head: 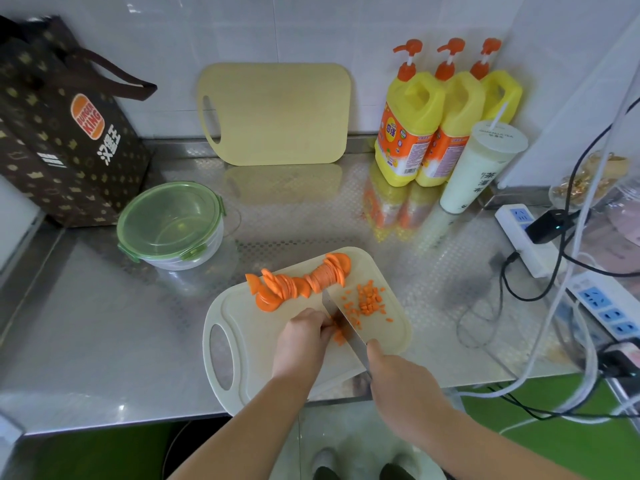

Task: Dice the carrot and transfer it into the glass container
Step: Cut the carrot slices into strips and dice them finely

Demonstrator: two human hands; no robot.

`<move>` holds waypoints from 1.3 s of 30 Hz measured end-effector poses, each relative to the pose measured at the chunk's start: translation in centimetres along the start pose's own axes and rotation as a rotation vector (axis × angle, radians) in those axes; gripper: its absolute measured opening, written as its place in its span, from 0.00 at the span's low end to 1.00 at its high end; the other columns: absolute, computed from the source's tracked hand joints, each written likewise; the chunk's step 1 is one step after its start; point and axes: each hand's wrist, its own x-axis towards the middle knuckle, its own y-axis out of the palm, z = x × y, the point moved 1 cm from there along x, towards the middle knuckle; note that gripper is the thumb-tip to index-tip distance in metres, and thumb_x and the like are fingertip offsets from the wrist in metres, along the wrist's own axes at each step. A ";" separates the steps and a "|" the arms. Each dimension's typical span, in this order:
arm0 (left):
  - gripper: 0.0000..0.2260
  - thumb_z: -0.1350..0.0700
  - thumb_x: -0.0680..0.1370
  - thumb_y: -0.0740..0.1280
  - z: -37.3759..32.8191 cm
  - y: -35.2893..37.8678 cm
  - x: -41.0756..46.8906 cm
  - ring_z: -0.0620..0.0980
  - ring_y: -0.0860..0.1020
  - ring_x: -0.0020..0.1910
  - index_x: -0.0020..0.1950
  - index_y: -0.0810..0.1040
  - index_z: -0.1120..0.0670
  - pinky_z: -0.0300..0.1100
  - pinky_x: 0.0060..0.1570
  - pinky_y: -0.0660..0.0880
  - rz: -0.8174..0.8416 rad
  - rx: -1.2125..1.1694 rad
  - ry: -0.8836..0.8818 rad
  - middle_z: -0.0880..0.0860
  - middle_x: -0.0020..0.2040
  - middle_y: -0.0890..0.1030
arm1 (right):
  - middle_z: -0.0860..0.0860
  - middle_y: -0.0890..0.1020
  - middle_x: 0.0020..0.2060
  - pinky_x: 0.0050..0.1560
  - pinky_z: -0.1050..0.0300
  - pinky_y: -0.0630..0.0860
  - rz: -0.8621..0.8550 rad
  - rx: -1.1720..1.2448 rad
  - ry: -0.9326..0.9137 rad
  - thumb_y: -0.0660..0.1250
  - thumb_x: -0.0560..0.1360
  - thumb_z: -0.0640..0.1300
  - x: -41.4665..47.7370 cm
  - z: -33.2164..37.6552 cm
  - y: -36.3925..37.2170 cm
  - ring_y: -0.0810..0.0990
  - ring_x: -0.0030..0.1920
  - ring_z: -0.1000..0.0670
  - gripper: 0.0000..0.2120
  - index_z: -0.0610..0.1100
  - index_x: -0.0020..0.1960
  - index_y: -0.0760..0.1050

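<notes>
A white cutting board [242, 341] lies near the counter's front edge. A row of carrot slices [298, 282] stretches across its far side, and a small heap of diced carrot [369, 301] sits at the right. My left hand [304, 336] holds a few carrot strips [338, 336] down with curled fingers. My right hand [398, 379] grips the handle of a knife [341, 325], whose blade stands on the strips right beside my left fingertips. The glass container [171, 226], with a green clip lid on it, stands on the counter to the left, behind the board.
A brown paper bag [62, 133] stands at the back left. A yellow cutting board [277, 112] leans on the wall. Yellow pump bottles [415, 133] and a lidded cup [481, 168] stand back right. Power strips [530, 237] and cables lie at the right.
</notes>
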 end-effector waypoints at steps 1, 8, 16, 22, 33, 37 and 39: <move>0.04 0.58 0.76 0.67 0.0 0.0 0.0 0.48 0.75 0.42 0.45 0.81 0.55 0.42 0.44 0.74 -0.009 -0.020 0.000 0.49 0.43 0.78 | 0.54 0.68 0.32 0.26 0.60 0.59 -0.008 0.025 0.014 0.53 0.80 0.40 0.0 -0.2 -0.2 0.67 0.28 0.55 0.05 0.49 0.51 0.58; 0.05 0.57 0.75 0.69 0.2 -0.4 -0.4 0.45 0.78 0.46 0.49 0.82 0.51 0.40 0.51 0.75 0.007 -0.130 -0.048 0.46 0.46 0.81 | 0.55 0.66 0.30 0.26 0.60 0.59 -0.079 -0.024 -0.028 0.52 0.80 0.42 -0.8 -0.6 -1.2 0.69 0.32 0.49 0.05 0.47 0.56 0.61; 0.04 0.57 0.77 0.67 0.5 -0.5 -0.7 0.45 0.77 0.45 0.49 0.81 0.51 0.41 0.48 0.75 -0.006 -0.071 -0.020 0.45 0.46 0.78 | 0.55 0.67 0.31 0.27 0.61 0.60 -0.088 -0.066 -0.052 0.54 0.80 0.40 -1.2 0.1 -0.7 0.66 0.27 0.55 0.07 0.47 0.57 0.61; 0.04 0.56 0.77 0.66 0.5 -0.2 -0.4 0.48 0.77 0.43 0.48 0.80 0.53 0.45 0.45 0.76 0.014 -0.002 -0.025 0.48 0.45 0.78 | 0.54 0.68 0.30 0.26 0.61 0.59 -0.081 -0.093 -0.031 0.56 0.78 0.36 -0.9 0.4 -0.2 0.65 0.26 0.56 0.11 0.46 0.59 0.62; 0.05 0.56 0.77 0.66 0.5 -0.1 -0.1 0.48 0.78 0.43 0.47 0.81 0.53 0.44 0.45 0.76 0.017 0.016 -0.035 0.48 0.46 0.80 | 0.54 0.68 0.32 0.26 0.60 0.60 -0.028 -0.066 -0.009 0.56 0.78 0.34 0.0 0.8 1.0 0.66 0.28 0.55 0.12 0.46 0.57 0.61; 0.05 0.56 0.77 0.66 0.4 -0.2 -0.1 0.47 0.77 0.44 0.47 0.81 0.53 0.43 0.46 0.75 0.005 0.003 -0.020 0.48 0.46 0.79 | 0.54 0.68 0.32 0.27 0.60 0.60 -0.018 -0.006 -0.005 0.54 0.79 0.35 -0.1 0.3 0.3 0.66 0.28 0.55 0.08 0.47 0.53 0.60; 0.04 0.56 0.76 0.67 0.3 -0.3 -0.2 0.47 0.76 0.45 0.46 0.81 0.52 0.43 0.47 0.75 -0.002 -0.027 -0.020 0.48 0.45 0.79 | 0.55 0.67 0.31 0.27 0.60 0.59 -0.031 0.041 0.001 0.52 0.80 0.40 -0.2 -0.3 -0.2 0.65 0.29 0.55 0.05 0.47 0.54 0.60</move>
